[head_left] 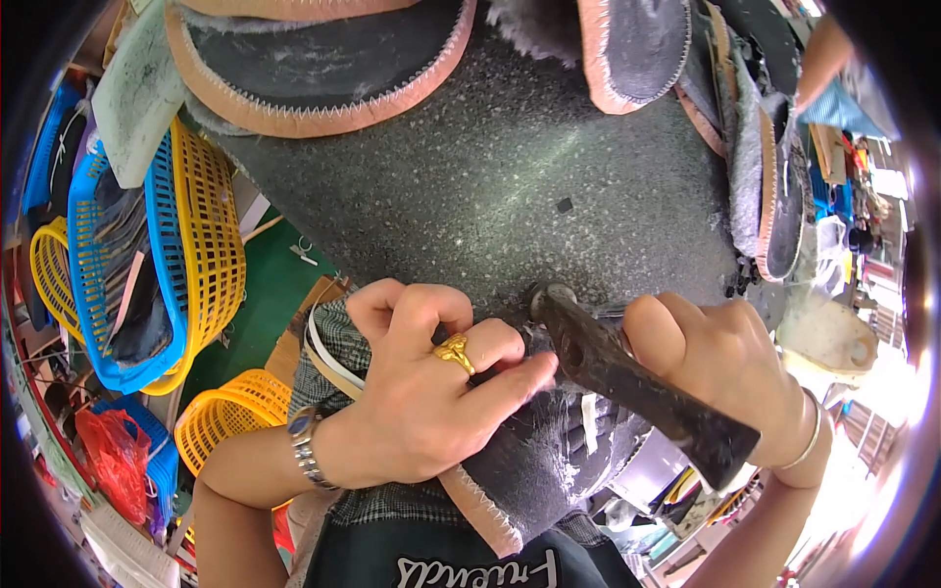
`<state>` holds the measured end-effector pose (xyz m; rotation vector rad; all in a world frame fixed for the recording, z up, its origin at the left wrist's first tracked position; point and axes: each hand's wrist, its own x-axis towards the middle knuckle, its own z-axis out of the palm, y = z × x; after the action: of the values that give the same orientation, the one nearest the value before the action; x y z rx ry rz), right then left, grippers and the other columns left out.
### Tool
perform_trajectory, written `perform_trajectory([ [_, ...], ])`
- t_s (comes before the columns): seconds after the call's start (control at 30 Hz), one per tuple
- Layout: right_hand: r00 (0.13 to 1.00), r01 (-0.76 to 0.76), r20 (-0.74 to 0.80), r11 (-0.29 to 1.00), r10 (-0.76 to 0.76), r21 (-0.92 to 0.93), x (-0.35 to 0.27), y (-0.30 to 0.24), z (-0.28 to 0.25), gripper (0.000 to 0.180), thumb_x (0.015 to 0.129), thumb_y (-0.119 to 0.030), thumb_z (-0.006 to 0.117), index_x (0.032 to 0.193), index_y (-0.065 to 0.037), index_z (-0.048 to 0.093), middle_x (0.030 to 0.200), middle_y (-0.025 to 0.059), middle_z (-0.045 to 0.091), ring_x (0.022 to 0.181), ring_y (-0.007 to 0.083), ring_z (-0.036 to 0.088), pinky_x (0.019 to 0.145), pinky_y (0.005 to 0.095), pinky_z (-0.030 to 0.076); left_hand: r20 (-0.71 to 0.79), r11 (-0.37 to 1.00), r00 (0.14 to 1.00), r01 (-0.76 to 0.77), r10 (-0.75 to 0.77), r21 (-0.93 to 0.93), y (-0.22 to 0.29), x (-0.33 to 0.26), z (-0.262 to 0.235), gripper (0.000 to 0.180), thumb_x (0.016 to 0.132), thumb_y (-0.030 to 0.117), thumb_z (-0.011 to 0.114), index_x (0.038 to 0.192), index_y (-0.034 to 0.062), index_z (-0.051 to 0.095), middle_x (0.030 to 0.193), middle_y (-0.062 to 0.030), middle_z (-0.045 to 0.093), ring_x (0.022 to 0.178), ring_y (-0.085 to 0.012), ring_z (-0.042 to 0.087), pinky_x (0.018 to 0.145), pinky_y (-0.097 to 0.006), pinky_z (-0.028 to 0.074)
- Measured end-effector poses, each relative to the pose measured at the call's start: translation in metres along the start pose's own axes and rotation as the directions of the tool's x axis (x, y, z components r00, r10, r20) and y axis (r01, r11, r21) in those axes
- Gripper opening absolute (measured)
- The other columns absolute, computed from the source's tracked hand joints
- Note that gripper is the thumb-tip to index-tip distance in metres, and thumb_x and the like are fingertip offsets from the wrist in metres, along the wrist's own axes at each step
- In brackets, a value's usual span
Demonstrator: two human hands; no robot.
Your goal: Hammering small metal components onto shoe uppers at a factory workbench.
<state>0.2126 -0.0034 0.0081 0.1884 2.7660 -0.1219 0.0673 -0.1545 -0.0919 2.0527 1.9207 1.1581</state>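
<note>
Gripping black metal hammer (637, 382) in right hand (723, 372), right of centre | pinching dark-grey, tan-edged soft piece (534, 480) with left hand (431, 392), centre

Your hammer (652, 382) is dark metal, its faces scuffed with a dull gleam. Beyond the hammer, the tabletop (421, 196) looks rough, speckled and stony, mostly matt with one pale streak of sheen. On your side of the hammer, the shoe piece (534, 480) is matt and dusty-looking, with smoother tan edging (485, 517); your apron (353, 559) is matt cloth. Left of the hammer, your ring (454, 354) is glossy yellow metal and your watch (306, 453) has a shiny metal band. Farther left, the blue basket (152, 365) is moulded plastic, the red bag (110, 456) thin, crinkled, glossy plastic.
</note>
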Motion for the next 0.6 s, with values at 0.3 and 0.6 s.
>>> perform_trajectory([
  [0.3,0.905,-0.308,-0.017,0.682,0.425,0.663,-0.068,-0.016,0.029,0.018,0.078,-0.008,0.063,0.092,-0.003,0.053,0.064,0.0132,0.049,0.053,0.0306,0.053,0.047,0.0390,0.039,0.355,0.991,0.935,0.029,0.018,-0.129,0.001,0.032,-0.015,0.029,0.059,0.028,0.080,0.079,0.0121,0.067,0.108,-0.0051,0.050,0.100,-0.0301,0.040,0.084,-0.046,0.029],
  [0.6,0.165,-0.048,-0.450,0.463,0.877,0.885,-0.139,-0.026,0.066,0.016,0.086,0.001,0.058,0.101,0.002,0.053,0.070,0.0006,0.054,0.048,0.0035,0.045,0.042,0.0195,0.033,0.054,0.919,0.983,-0.143,0.175,-0.368,0.012,0.164,-0.050,0.027,0.073,-0.010,0.060,0.096,0.0034,0.061,0.099,-0.0065,0.059,0.102,-0.0206,0.056,0.085,-0.033,0.046],
])
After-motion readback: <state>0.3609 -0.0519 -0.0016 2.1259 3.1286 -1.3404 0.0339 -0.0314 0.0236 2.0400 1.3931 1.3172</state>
